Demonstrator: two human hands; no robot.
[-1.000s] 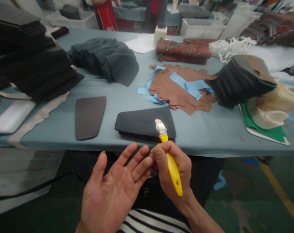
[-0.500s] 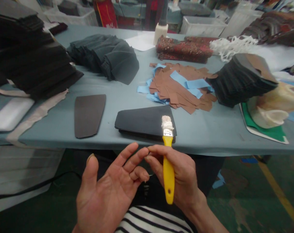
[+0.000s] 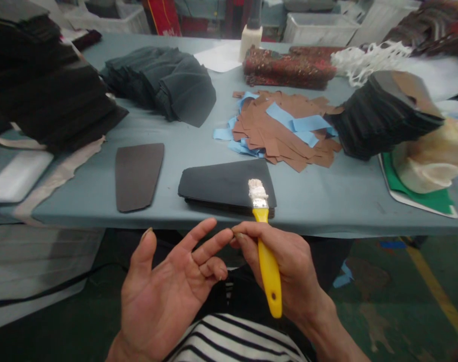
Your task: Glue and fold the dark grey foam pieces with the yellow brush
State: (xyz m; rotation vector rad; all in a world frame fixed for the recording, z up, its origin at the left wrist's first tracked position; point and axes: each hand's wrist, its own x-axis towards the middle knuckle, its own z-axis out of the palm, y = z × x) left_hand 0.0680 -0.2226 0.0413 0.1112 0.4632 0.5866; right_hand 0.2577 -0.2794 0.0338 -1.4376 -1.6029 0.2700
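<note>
My left hand (image 3: 168,291) is palm up below the table's front edge, fingers spread and nothing held. My right hand (image 3: 289,266) grips a yellow-handled brush (image 3: 270,274), its white-caked bristles pointing up and away. The right thumb and forefinger meet at a fingertip of my left hand; anything tiny between them is too small to tell. Beyond the brush lies a stack of dark tapered pieces (image 3: 221,183) at the table's front edge. To its left, a separate brown-grey piece (image 3: 138,176) rests flat.
Brown and blue strips (image 3: 282,128) are heaped mid-table. Dark stacks stand at the left (image 3: 44,90), back left (image 3: 161,83) and right (image 3: 383,115). A glue-stained container (image 3: 425,166) sits on a green sheet at the right. A white phone (image 3: 19,173) lies at the left.
The brush handle's lower end has swung to the right, and its bristles have shifted slightly left. My right hand has moved slightly right, while the thumb and forefinger have closed together at the left fingertip.
</note>
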